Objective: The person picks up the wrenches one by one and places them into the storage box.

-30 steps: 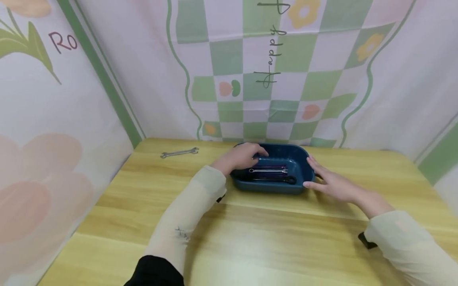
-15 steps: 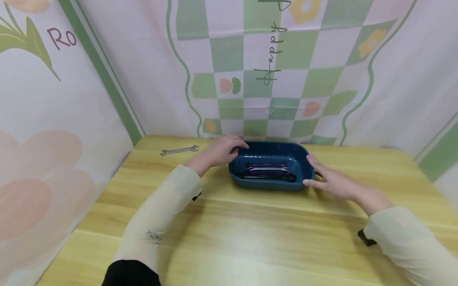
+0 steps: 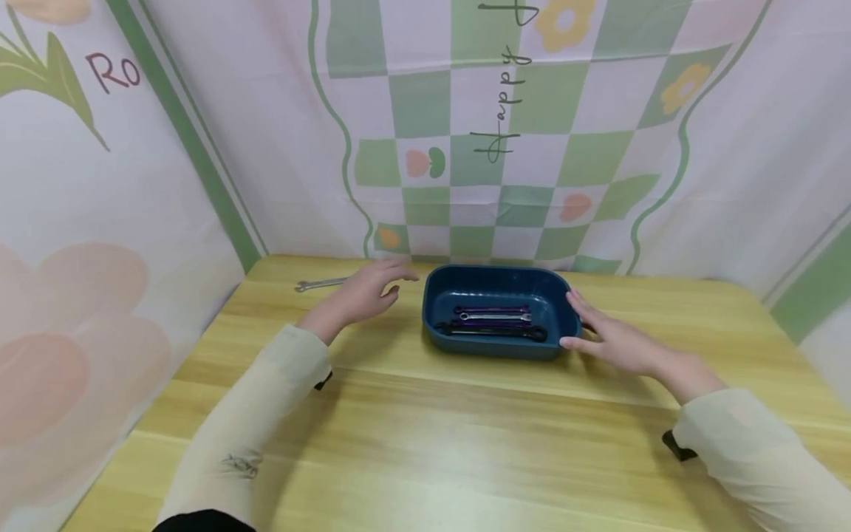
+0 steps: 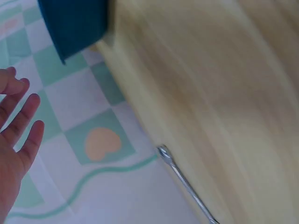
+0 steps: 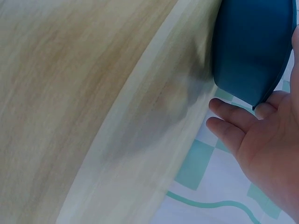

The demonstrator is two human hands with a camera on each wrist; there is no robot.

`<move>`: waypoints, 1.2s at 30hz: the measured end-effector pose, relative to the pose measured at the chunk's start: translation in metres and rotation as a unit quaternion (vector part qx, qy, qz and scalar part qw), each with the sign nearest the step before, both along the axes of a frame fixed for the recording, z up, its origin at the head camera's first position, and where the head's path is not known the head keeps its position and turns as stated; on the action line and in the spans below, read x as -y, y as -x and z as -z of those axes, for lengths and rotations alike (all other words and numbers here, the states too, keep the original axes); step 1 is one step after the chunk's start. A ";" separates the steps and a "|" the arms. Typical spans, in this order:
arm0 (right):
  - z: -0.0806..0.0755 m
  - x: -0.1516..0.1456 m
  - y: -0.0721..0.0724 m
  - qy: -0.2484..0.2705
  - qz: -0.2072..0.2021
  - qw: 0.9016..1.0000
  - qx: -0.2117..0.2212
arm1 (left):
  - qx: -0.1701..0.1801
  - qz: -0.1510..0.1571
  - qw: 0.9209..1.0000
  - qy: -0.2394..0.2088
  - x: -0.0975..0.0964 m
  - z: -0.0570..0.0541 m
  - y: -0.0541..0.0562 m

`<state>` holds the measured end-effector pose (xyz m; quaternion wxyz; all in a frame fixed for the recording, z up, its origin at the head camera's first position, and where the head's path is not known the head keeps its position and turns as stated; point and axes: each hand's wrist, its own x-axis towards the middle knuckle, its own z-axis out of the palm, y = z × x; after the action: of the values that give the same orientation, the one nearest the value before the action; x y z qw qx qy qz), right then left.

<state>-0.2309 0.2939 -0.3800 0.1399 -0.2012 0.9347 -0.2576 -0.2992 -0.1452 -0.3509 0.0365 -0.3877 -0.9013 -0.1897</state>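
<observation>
A dark blue rectangular basin [image 3: 435,341] sits near the table's back edge. Inside it lie several wrenches: a silver wrench [image 3: 495,317], a black wrench [image 3: 492,331] and purple ones partly overlapped. My left hand [image 3: 362,292] is left of the basin, holding nothing, its fingers spread in the left wrist view. Beneath and behind it, a silver open-end wrench [image 3: 320,284] rests on the table, its right end hidden in the head view. My right hand [image 3: 621,343] touches the basin's right end, fairly straight fingers along the rim and thumb at the front corner.
The wooden table [image 3: 425,451] ends at the back against a green-and-white checkered curtain [image 3: 479,207]. A printed curtain [image 3: 153,185] hangs along the left side.
My left hand has come out of the basin, passed over its left rim and moved left toward the loose silver wrench. My right hand has stayed at the basin's right end.
</observation>
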 end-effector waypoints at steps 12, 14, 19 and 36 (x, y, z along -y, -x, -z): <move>0.004 -0.001 -0.002 0.009 0.004 1.000 0.007 | 0.039 -0.089 0.995 0.003 0.051 0.023 0.001; 0.004 -0.001 -0.003 0.012 0.005 1.000 0.008 | 0.046 -0.102 0.994 -0.005 0.059 0.025 0.003; 0.003 0.000 -0.002 0.014 0.006 1.000 0.004 | 0.082 -0.154 0.984 -0.022 0.076 0.027 0.007; 0.001 -0.001 -0.002 0.017 0.001 1.000 -0.001 | 0.163 -0.244 0.955 -0.053 0.092 0.032 0.022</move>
<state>-0.2288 0.2953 -0.3813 0.1353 -0.2027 0.9305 -0.2735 -0.3215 -0.2369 -0.3831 -0.0449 -0.1176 -0.9507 -0.2833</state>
